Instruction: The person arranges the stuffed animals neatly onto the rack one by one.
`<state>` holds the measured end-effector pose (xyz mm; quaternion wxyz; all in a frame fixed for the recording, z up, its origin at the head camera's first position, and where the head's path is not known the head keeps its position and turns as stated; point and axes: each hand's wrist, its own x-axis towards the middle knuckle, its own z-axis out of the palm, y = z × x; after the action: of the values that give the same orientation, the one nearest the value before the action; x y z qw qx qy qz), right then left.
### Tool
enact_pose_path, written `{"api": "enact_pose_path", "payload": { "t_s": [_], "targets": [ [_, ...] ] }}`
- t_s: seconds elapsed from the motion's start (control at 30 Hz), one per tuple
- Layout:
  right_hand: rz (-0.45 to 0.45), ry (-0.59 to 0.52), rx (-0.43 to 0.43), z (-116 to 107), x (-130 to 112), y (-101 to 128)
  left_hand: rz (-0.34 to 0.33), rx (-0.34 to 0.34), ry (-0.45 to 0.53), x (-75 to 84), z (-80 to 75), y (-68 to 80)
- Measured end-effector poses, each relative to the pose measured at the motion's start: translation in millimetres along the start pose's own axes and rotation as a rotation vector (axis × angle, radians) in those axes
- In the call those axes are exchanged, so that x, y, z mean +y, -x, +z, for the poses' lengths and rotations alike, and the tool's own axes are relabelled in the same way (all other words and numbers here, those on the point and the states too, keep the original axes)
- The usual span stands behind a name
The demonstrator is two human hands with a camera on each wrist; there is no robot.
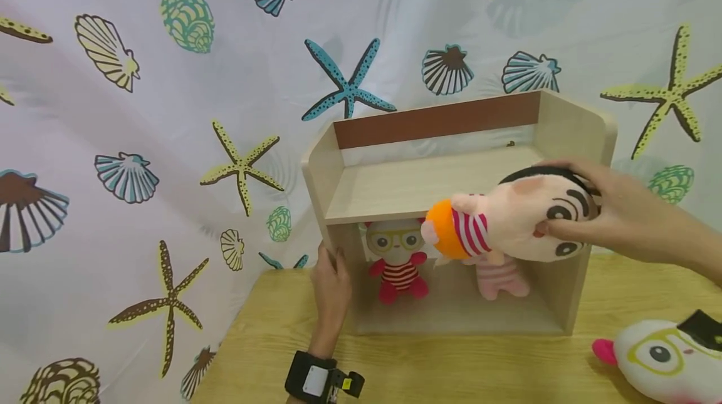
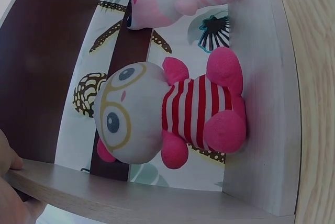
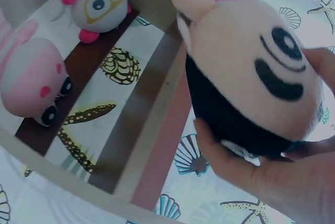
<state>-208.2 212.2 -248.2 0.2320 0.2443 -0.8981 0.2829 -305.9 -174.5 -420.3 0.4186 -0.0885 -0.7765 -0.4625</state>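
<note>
My right hand (image 1: 626,213) grips a plush doll (image 1: 519,216) by its big head. The doll lies sideways in the air in front of a small wooden shelf (image 1: 434,188), its orange shorts and striped shirt pointing left. At the shelf's left side panel, my left hand (image 1: 331,282) holds the edge, with fingers showing at that board in the left wrist view. Inside the lower compartment sits a panda plush (image 2: 183,109) with yellow glasses and a red striped body. To its right is a pink plush (image 3: 36,80), its upper part hidden behind the doll in the head view.
Another white plush (image 1: 660,357) with yellow glasses and a black cap lies on the wooden table (image 1: 451,366) at the lower right, cut off by the frame. Behind the shelf hangs a curtain (image 1: 186,97) printed with shells and starfish. A black wrist camera (image 1: 321,379) is strapped to my left wrist.
</note>
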Motion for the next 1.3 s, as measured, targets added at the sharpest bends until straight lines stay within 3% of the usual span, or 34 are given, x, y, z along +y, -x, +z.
{"api": "enact_pose_path", "payload": {
  "t_s": [0.17, 0.4, 0.57, 0.73, 1.07, 1.3],
  "targets": [
    [0.041, 0.044, 0.032, -10, -15, -23, 0.006, 0.002, 0.007, 1.7, 0.2, -1.6],
    [0.1, -0.019, 0.027, -18, -26, -44, -0.028, -0.007, -0.007, -0.7, -0.6, 1.2],
    [0.131, 0.005, 0.032, -20, -33, -57, -0.021, 0.0, -0.028, -2.3, 0.2, 2.0],
    [0.121, 0.016, 0.049, -22, -39, -73, -0.017, 0.009, -0.007, -3.1, 2.4, 0.4],
    [0.021, 0.015, 0.096, -14, -52, -113, -0.034, 0.025, 0.006, -4.5, 1.8, -0.4],
    [0.066, 0.015, 0.096, -7, -52, -139, -0.014, 0.034, -0.009, -2.1, 4.6, -1.2]
  ]
}}
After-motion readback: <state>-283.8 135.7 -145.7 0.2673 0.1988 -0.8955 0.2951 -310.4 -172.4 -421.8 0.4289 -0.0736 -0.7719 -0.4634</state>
